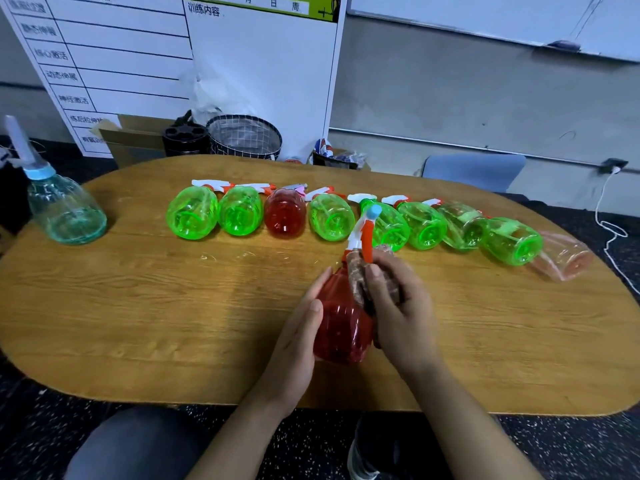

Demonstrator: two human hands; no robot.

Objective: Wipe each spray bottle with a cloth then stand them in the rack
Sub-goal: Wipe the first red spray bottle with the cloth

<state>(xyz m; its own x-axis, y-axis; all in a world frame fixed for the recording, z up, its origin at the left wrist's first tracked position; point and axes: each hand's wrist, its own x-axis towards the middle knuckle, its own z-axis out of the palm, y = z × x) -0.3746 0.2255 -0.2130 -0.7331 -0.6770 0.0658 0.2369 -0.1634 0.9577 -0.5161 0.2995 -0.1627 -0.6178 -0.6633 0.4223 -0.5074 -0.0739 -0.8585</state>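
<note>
Left hand point(298, 327) grips red spray bottle point(341, 327) over counter point(138, 306); right hand point(398, 306) presses brownish cloth point(360, 275) on its shoulder; beyond, row of lying bottles point(332, 216); teal bottle point(65, 209) upright far left.

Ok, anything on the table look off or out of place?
Yes: the row of bottles lies on its side, none standing, and no rack shows. The teal bottle stands apart at far left. The left hand holds the red bottle; the right hand presses a cloth to it.
</note>
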